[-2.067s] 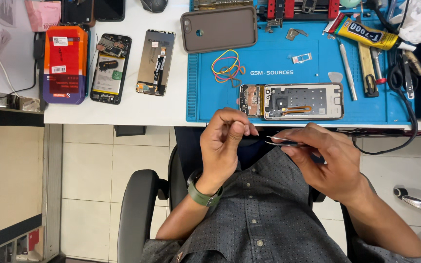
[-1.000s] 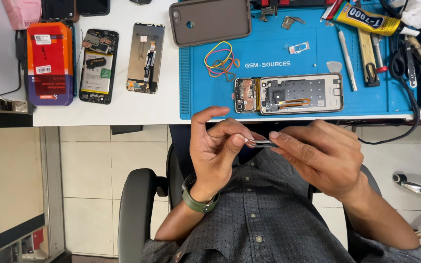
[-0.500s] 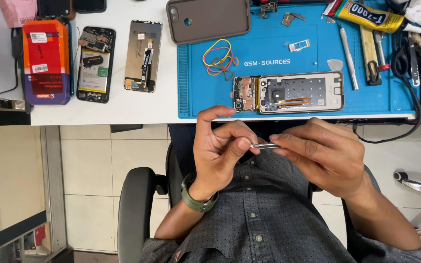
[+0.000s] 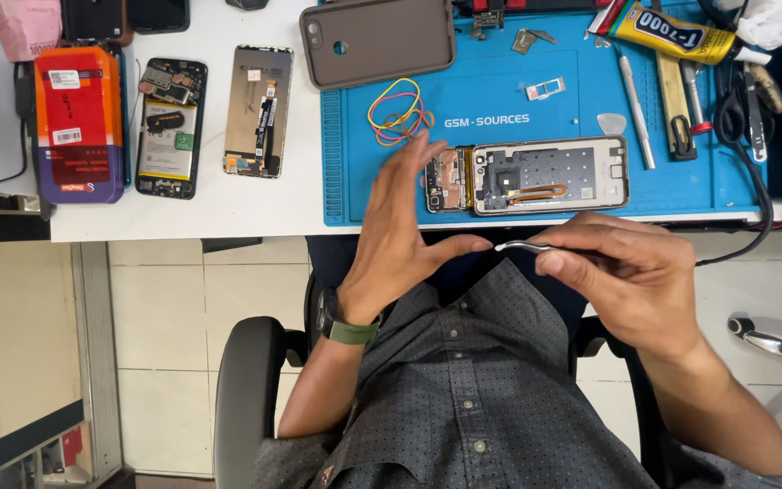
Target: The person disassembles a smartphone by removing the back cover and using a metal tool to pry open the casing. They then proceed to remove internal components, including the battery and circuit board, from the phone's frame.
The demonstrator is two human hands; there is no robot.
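Fingers of the right hand (image 4: 631, 276) pinched round metal tweezers (image 4: 525, 245), rear half hidden in the grip, tip pointing at the left hand's thumb, left hand (image 4: 405, 240) open and empty, opened phone frame (image 4: 529, 174) just beyond on the blue mat (image 4: 500, 86), tools cut off at top edge.

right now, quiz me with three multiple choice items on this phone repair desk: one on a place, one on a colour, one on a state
1. Where does the opened phone lie?
A. on the blue mat
B. on the chair
C. on the floor

2. What colour is the watch strap on the left hand?
A. red
B. green
C. white

3. What is the right hand doing?
A. resting flat and empty
B. holding metal tweezers
C. gripping the glue tube

Answers: 1 A, the phone sits at the mat's near edge. 2 B, the strap at the wrist is green. 3 B, its fingers pinch the tweezers, tip toward the left thumb.
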